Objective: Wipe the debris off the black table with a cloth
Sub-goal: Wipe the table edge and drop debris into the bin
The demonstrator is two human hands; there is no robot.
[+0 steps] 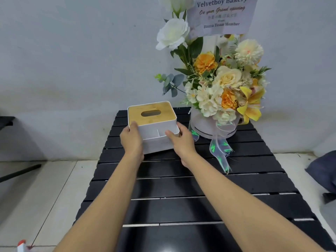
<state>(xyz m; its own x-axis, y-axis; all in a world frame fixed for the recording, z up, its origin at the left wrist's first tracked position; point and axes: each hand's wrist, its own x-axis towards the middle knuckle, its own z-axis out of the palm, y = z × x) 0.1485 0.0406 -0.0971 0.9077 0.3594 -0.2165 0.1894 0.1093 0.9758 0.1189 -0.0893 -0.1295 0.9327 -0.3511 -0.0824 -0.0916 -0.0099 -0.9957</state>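
Note:
A black slatted table fills the middle of the view. At its far left stands a white tissue box with a wooden lid and an oval slot. My left hand grips the box's left side, thumb up at the lid's edge. My right hand grips its right front corner, thumb on the front tray. The box looks slightly tilted, its near edge raised off the slats. No cloth is in view, and I cannot make out debris on the table.
A flower arrangement in a white round box with a ribbon stands on the table's far right, under a greeting card. A white wall lies behind. A red-and-white bottle top shows at bottom left, dark fabric on the floor at right.

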